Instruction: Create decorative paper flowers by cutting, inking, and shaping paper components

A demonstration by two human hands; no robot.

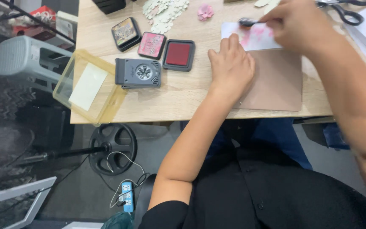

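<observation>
The person is sitting at a pale wooden counter [178, 95] and leaning over a white card [250, 38] that is already carrying blotches of pink. The left hand [230, 68] is lying flat and released, fingers spread, with its fingertips pressing on the near left corner of the card, apparently pinning it so that it is not sliding under the strokes. The right hand [297, 25] is clenched around the handle of a small dark-headed blending tool [247, 21], holding it low and sideways so that the head is meeting the card's upper edge, which is where the pink is showing. The card is resting partly on a brown mat [276, 85], probably keeping colour off the wood (the mat's near edge is running almost to the counter's edge). Within easy reach to the left, three ink pads are sitting in a row: one with a multicoloured lid [126, 33], a pink-lidded one [151, 45], and an open red pad [178, 54] lying nearest the left hand. Just below them a grey flower-shaped paper punch [138, 73] is standing, and a clear yellowish tray [90, 87] is overhanging the counter's left corner. A heap of pale paper cut-outs [166, 12] and a small pink paper flower [205, 12] are lying further back, with scissors [344, 10] beyond the right hand.
</observation>
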